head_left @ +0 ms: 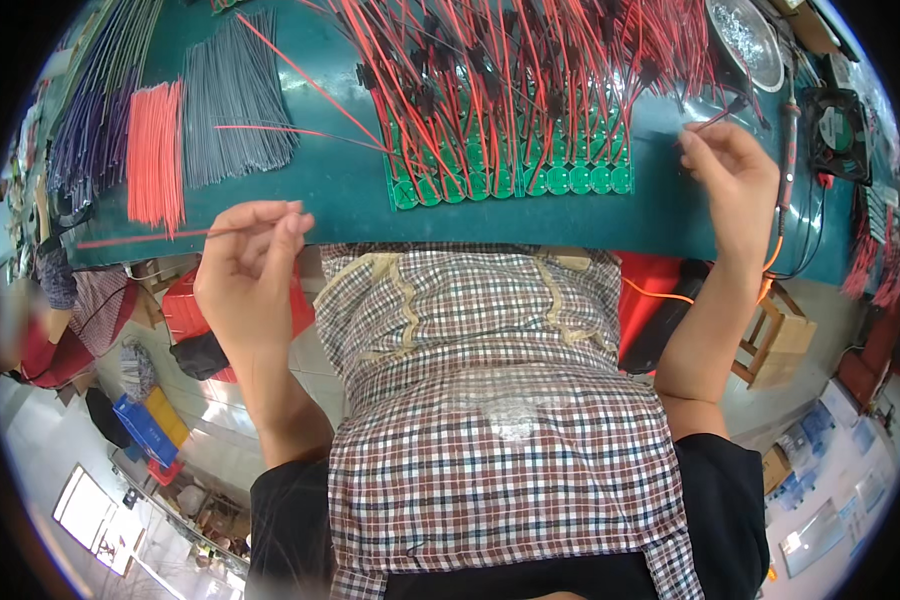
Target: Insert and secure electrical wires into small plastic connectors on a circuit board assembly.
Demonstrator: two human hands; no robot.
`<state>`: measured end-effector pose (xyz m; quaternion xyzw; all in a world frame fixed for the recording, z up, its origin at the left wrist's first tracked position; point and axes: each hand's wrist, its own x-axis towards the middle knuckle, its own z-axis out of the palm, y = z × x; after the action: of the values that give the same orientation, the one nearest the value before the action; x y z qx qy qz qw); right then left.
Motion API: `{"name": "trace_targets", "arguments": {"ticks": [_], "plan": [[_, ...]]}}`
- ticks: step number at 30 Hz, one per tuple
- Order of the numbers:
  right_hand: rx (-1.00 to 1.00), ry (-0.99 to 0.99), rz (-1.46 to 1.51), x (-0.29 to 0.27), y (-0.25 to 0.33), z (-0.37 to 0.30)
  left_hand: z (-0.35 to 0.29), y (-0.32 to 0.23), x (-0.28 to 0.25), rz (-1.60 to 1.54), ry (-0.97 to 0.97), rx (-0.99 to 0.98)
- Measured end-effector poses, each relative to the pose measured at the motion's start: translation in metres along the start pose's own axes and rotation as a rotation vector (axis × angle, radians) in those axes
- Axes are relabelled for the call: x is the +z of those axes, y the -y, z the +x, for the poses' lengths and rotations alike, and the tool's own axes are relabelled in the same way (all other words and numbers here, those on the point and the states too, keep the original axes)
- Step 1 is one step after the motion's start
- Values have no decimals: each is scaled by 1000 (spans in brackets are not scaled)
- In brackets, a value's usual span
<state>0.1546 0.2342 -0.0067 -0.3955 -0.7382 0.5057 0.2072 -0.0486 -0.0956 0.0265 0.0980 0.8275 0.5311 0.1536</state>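
Note:
My left hand (250,250) is at the table's near edge, thumb and fingertips pinched together on a thin red wire (140,241). The wire's long end sticks out to the left. My right hand (735,175) is over the table on the right, its thumb and index finger closed near a small dark piece (718,117); what lies between those fingertips is too small to make out. Between the hands lies a panel of round green circuit boards (490,186). Many red and black wires (470,80) with black connectors stand up from it.
Bundles of red wires (155,155), grey wires (235,110) and purple wires (95,140) lie on the left. At the right are a metal bowl (745,40), a soldering iron (789,150) with an orange cable, and a black fan (837,135). A wooden stool (778,340) stands below.

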Motion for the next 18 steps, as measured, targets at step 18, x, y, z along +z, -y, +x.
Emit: {"name": "trace_targets", "arguments": {"ticks": [18], "plan": [[-221, 41, 318, 66, -4, -46, -21, -15, 122, 114, 340, 425]]}}
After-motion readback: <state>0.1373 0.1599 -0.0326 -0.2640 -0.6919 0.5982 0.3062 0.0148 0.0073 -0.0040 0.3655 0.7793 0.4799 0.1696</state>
